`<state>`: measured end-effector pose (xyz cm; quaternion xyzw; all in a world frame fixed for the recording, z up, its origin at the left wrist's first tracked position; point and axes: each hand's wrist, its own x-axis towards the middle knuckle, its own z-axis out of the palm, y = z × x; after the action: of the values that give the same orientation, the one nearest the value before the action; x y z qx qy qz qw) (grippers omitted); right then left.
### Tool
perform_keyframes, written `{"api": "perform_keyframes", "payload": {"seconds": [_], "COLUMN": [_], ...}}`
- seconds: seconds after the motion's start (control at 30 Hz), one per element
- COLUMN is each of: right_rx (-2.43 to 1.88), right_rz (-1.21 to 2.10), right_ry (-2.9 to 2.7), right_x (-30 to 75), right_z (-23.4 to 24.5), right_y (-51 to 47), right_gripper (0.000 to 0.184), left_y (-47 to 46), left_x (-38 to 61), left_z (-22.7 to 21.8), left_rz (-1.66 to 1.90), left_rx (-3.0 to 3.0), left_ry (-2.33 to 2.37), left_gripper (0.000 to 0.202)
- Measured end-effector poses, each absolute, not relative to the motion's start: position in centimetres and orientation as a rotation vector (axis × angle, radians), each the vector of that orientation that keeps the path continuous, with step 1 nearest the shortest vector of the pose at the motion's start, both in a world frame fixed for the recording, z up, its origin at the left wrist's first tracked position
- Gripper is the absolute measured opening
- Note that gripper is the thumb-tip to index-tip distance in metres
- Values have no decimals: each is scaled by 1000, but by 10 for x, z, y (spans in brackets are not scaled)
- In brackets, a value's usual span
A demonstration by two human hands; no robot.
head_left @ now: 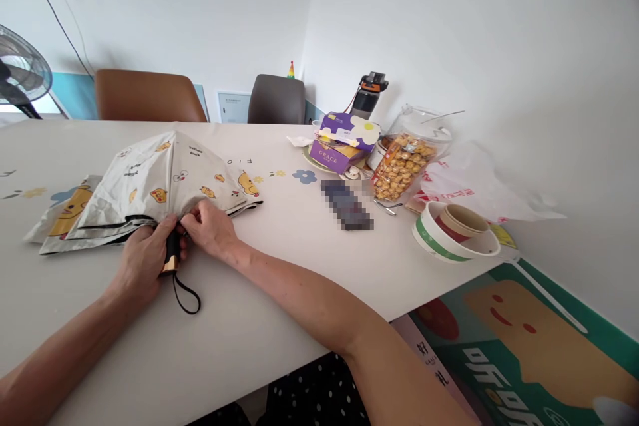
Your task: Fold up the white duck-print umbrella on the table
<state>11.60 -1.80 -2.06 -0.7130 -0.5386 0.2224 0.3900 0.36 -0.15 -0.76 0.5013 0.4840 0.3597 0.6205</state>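
At the far left, a fan (pixel 24 73) stands beyond the bench (pixel 284 233). Next comes the umbrella (pixel 142 176), on the left part of the bench, its handle (pixel 172 258) toward you. You look partway along: the canopy is drawn in rather than fully spread, yet its panels lie slack, with loose flaps jutting out on the left. Your left hand (pixel 141 258) has its fingers wrapped around the handle; the wrist loop (pixel 199 303) lies free below it. Just beside, your right hand (pixel 212 229) has its fingers curled tight at the canopy's lower edge, apparently pinching it, though the exact spot is hidden. To the right of that, another corner sticks out loose. As far as shows, the panels are neither smoothed nor wound round, and no fastened strap is visible. Farther right, well apart and untouched, are the purple boxes (pixel 337 154), a pixelated dark object (pixel 347 205), the snack jar (pixel 405 163) and a paper bowl (pixel 434 237).
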Motion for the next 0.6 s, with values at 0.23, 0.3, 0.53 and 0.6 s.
{"api": "perform_keyframes", "payload": {"seconds": [0.23, 0.3, 0.53, 0.6], "right_rx": [-1795, -1789, -1774, -1774], "right_rz": [563, 550, 552, 546], "right_ry": [-1365, -1368, -1363, -1361], "right_x": [116, 115, 116, 116], "right_z": [-22, -22, -22, -21], "right_y": [-18, -18, -20, -20], "right_gripper": [20, 21, 19, 19], "left_y": [-4, -5, -6, -6], "left_x": [5, 4, 4, 4], "left_z": [-3, -3, -1, -1], "left_rz": [822, 816, 790, 786], "left_rx": [1134, 1134, 1125, 1123], "left_ry": [1113, 1113, 1126, 1134], "left_gripper": [35, 35, 35, 35]}}
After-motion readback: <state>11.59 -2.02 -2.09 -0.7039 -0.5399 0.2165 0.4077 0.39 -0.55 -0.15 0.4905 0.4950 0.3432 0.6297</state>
